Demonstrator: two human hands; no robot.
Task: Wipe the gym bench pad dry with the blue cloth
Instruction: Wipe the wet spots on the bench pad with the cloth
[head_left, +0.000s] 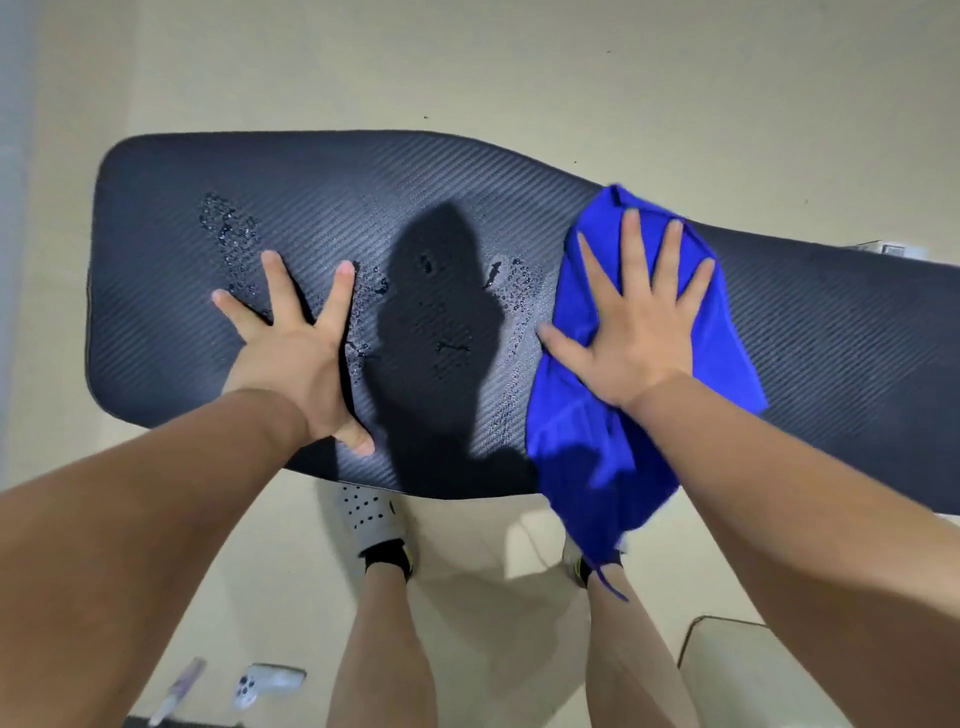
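The black textured gym bench pad (156, 312) lies across the view, with water droplets (234, 244) scattered at its left and middle. My left hand (301, 353) presses flat on the pad's left half, fingers spread, holding nothing. My right hand (634, 332) lies flat with spread fingers on the blue cloth (597, 457), pinning it to the pad right of the middle. The cloth's lower end hangs over the pad's near edge. More droplets (519, 291) sit just left of the cloth.
Beige floor surrounds the bench. My legs and a perforated grey shoe (363, 514) stand below the near edge. A white controller (265, 683) and a slim bottle (179, 688) lie on the floor at lower left. A dark-edged object (696, 639) sits at lower right.
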